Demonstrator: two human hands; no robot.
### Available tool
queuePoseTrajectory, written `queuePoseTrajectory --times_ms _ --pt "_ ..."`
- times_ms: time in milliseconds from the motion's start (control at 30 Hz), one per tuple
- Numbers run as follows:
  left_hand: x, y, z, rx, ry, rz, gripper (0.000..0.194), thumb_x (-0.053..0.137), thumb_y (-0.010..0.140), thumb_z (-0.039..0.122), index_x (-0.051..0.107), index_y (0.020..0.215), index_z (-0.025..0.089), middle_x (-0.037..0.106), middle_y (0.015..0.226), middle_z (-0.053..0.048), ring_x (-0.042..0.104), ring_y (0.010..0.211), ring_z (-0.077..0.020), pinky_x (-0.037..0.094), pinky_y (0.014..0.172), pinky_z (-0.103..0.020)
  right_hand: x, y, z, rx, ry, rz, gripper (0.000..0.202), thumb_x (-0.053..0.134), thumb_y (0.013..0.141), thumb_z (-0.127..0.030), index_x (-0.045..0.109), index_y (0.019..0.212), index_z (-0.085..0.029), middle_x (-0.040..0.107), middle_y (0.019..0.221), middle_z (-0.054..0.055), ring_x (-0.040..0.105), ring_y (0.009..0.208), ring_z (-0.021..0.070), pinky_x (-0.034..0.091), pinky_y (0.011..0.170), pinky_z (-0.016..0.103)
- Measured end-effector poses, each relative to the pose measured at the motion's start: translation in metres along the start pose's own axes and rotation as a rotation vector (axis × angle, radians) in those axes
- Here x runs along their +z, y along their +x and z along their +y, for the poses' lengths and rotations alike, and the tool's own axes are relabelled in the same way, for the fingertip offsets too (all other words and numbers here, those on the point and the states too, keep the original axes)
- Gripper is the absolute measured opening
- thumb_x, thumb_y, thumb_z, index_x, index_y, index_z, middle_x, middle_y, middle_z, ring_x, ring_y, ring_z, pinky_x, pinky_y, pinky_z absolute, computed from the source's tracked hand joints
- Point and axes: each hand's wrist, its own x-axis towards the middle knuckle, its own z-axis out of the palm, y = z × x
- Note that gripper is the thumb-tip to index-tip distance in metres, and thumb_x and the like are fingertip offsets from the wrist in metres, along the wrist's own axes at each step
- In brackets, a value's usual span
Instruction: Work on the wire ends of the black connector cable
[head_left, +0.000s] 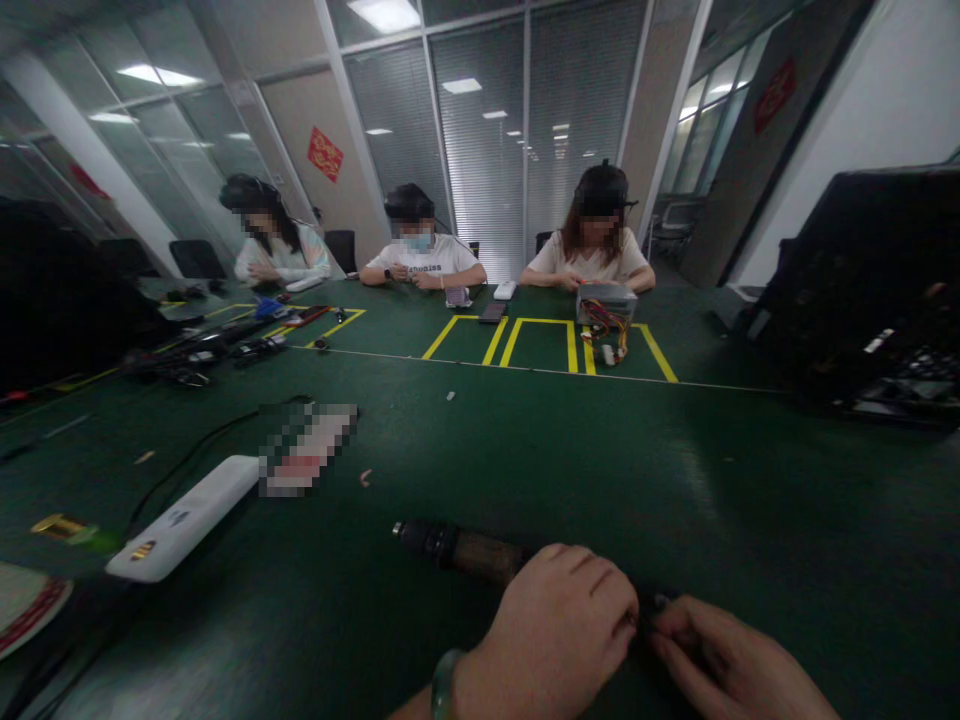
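While tall glass panels [487, 150] with thin-slatted blinds stand at the back, a broad bench [570, 450] spreads below them, its dark green top smooth and faintly glossy, marked on the far side with yellow strips [544, 322] in angular outlines. Beyond it sit three people [424, 262] in soft, pale tops. A bulky black thing [877, 280] fills the right side, its details lost in shadow. On the far side, a boxy grey metal case [622, 303] spills a tangle of thin coloured wires [600, 318].

To the near left lies a long white box [191, 520], smooth-skinned and round-cornered. The dark, rod-shaped tool [487, 555] is at the front, its ribbed collar ending in a shiny metal tip that points left. The left hand [559, 640] curls over the tool's rear part, holding it. The right hand [739, 655] has thumb and forefinger drawn narrow at the tool's dark end; whether they grip it, I cannot tell. Near the white box lies a screwdriver [75, 532] with a glossy yellow-and-green handle. A smooth green bracelet [445, 688] rings the left wrist. Smallest is a curled pale scrap [366, 478].
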Motion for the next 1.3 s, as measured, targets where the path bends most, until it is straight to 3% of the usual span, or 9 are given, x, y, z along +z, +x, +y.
queuePoseTrajectory --times_ms 867,1300 --pt "-0.013 0.000 0.005 0.035 0.045 -0.035 0.010 0.051 0.092 0.024 0.059 0.098 0.022 0.061 0.102 0.001 0.055 0.097 -0.0151 0.041 0.088 -0.031 -0.006 -0.003 -0.012 0.025 0.030 0.023 0.013 0.052 0.089 -0.033 0.063 0.085 -0.026 0.068 0.083 -0.003 0.063 0.076 0.0159 0.045 0.067 0.021" --pt "-0.010 0.000 0.004 0.028 0.027 -0.031 0.008 0.052 0.091 0.024 0.057 0.096 0.022 0.061 0.101 0.001 0.055 0.098 -0.0157 0.041 0.089 -0.031 -0.008 -0.003 -0.015 0.030 0.017 0.009 0.013 0.051 0.089 -0.031 0.063 0.085 -0.027 0.068 0.083 -0.004 0.064 0.075 0.0155 0.045 0.067 0.021"
